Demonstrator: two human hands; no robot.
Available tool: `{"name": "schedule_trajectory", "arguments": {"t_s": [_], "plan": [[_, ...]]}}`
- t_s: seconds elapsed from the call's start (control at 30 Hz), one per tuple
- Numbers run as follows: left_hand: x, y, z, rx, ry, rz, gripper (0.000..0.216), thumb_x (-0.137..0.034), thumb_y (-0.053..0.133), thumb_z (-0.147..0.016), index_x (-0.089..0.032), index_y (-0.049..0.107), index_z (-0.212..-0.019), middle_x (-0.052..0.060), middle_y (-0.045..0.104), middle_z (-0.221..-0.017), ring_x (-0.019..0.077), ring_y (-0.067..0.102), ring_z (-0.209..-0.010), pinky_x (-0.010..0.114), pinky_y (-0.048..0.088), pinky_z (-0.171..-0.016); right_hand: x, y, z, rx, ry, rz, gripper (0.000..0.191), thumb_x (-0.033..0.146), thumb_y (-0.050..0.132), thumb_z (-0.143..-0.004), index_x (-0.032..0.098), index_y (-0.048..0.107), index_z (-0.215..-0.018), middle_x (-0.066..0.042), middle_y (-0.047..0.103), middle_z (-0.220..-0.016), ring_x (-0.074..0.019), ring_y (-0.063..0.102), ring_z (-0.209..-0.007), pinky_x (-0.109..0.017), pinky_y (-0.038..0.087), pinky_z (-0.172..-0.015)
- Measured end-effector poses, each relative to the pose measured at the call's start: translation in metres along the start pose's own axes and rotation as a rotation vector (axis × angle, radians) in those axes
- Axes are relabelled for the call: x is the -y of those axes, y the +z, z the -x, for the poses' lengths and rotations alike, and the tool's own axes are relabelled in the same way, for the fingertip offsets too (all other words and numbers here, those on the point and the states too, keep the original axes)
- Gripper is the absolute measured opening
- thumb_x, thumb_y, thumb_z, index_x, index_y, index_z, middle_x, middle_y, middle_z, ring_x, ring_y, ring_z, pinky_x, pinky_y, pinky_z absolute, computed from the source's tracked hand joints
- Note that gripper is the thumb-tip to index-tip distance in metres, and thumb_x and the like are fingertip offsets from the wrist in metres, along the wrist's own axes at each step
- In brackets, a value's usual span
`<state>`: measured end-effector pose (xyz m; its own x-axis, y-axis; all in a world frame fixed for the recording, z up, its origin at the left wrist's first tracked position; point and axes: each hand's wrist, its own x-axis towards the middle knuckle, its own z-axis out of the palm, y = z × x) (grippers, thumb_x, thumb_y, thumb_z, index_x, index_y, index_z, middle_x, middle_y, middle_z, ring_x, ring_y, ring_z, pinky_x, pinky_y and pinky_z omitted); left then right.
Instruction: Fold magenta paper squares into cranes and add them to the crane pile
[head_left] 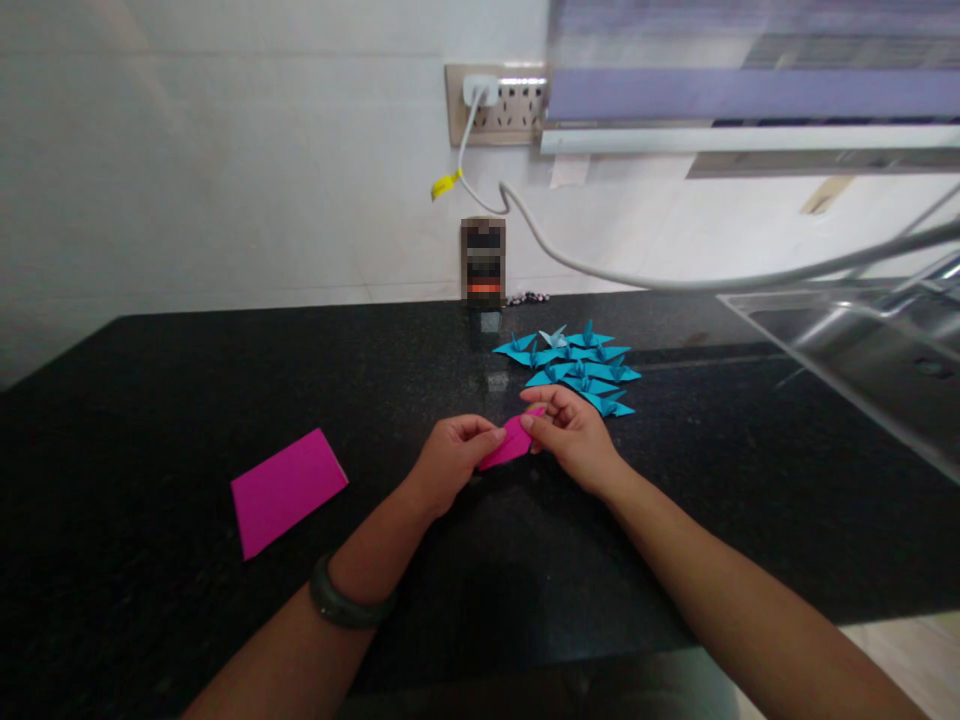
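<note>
Between my two hands is a small folded piece of pink origami paper [511, 444], held just above the dark counter. My left hand [455, 455] pinches its left end between thumb and fingers. At the other end, my right hand [568, 432] grips the paper with the thumb on top. Just beyond my right hand lies a group of several folded blue paper cranes [579, 370], with one paler crane [553, 337] among them. A stack of pink paper sheets [289, 493] rests on the counter to the left of my left hand.
The black counter [150, 400] runs back to a white tiled wall. A phone [483, 262] leans upright there, beside a beaded string [528, 297]. A white cable [570, 262] hangs from the wall socket [517, 105] across to the right. A metal sink [885, 350] is at the right.
</note>
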<state>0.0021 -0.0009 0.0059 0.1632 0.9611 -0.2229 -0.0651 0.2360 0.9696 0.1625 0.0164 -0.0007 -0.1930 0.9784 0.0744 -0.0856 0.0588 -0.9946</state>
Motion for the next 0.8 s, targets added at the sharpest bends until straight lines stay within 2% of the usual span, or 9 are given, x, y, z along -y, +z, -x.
{"name": "schedule_trajectory", "arguments": {"t_s": [0.17, 0.23, 0.33, 0.47, 0.6, 0.7, 0.8], "plan": [[0.0000, 0.0034, 0.0038, 0.195, -0.093, 0.029, 0.020, -0.031, 0.066, -0.065, -0.013, 0.062, -0.073, 0.001, 0.064, -0.060, 0.0097, 0.056, -0.052, 0.022, 0.042, -0.053, -0.0024, 0.0003, -0.0003, 0.064, -0.012, -0.056, 0.044, 0.028, 0.070, -0.063, 0.019, 0.048, -0.099, 0.007, 0.052, -0.060, -0.0060, 0.048, -0.046, -0.019, 0.038, -0.044], [0.0013, 0.0037, 0.0037, 0.227, -0.090, 0.064, 0.022, -0.031, 0.068, -0.065, -0.012, 0.061, -0.076, 0.003, 0.066, -0.064, 0.0111, 0.059, -0.056, 0.022, 0.044, -0.056, -0.0012, 0.0012, 0.0003, 0.060, -0.005, -0.065, 0.046, 0.031, 0.070, -0.063, 0.019, 0.047, -0.101, 0.007, 0.053, -0.061, -0.0063, 0.048, -0.047, -0.019, 0.039, -0.044], [0.0036, 0.0027, 0.0019, 0.172, -0.039, 0.182, 0.024, -0.031, 0.068, -0.066, -0.014, 0.059, -0.082, 0.002, 0.066, -0.073, 0.0120, 0.061, -0.065, 0.024, 0.047, -0.063, 0.0009, 0.0023, 0.0014, 0.028, 0.015, -0.041, 0.039, 0.035, 0.070, -0.063, 0.019, 0.049, -0.092, 0.005, 0.054, -0.063, -0.0074, 0.049, -0.048, -0.020, 0.040, -0.045], [0.0057, 0.0013, -0.0002, 0.074, 0.011, 0.257, 0.021, -0.028, 0.069, -0.065, -0.014, 0.060, -0.079, 0.000, 0.063, -0.073, 0.0093, 0.058, -0.065, 0.023, 0.047, -0.064, -0.0002, 0.0018, 0.0025, 0.067, 0.032, 0.158, 0.024, 0.034, 0.069, -0.063, 0.016, 0.054, -0.069, 0.003, 0.051, -0.058, -0.0075, 0.045, -0.048, -0.021, 0.038, -0.045], [0.0051, 0.0028, -0.0004, 0.070, 0.014, 0.179, 0.025, -0.025, 0.071, -0.062, -0.013, 0.062, -0.082, 0.001, 0.064, -0.076, 0.0095, 0.058, -0.067, 0.021, 0.046, -0.062, -0.0033, -0.0003, 0.0023, 0.062, 0.006, 0.209, 0.016, 0.031, 0.062, -0.069, 0.016, 0.055, -0.071, 0.003, 0.051, -0.057, -0.0075, 0.045, -0.047, -0.021, 0.037, -0.045], [0.0037, 0.0037, -0.0003, 0.002, 0.033, 0.145, 0.030, -0.026, 0.071, -0.062, -0.015, 0.062, -0.088, 0.001, 0.065, -0.076, 0.0097, 0.058, -0.065, 0.020, 0.045, -0.058, -0.0031, -0.0024, 0.0020, 0.089, -0.016, 0.239, 0.012, 0.027, 0.058, -0.071, 0.015, 0.057, -0.073, 0.003, 0.052, -0.056, -0.0073, 0.044, -0.046, -0.021, 0.035, -0.045], [0.0033, 0.0031, -0.0002, -0.032, 0.025, 0.142, 0.025, -0.026, 0.072, -0.061, -0.014, 0.063, -0.081, 0.000, 0.064, -0.067, 0.0085, 0.057, -0.059, 0.020, 0.045, -0.056, -0.0009, -0.0041, 0.0027, 0.101, -0.107, 0.322, 0.011, 0.023, 0.056, -0.073, 0.014, 0.061, -0.078, 0.000, 0.056, -0.063, -0.0094, 0.049, -0.054, -0.022, 0.038, -0.051]]}}
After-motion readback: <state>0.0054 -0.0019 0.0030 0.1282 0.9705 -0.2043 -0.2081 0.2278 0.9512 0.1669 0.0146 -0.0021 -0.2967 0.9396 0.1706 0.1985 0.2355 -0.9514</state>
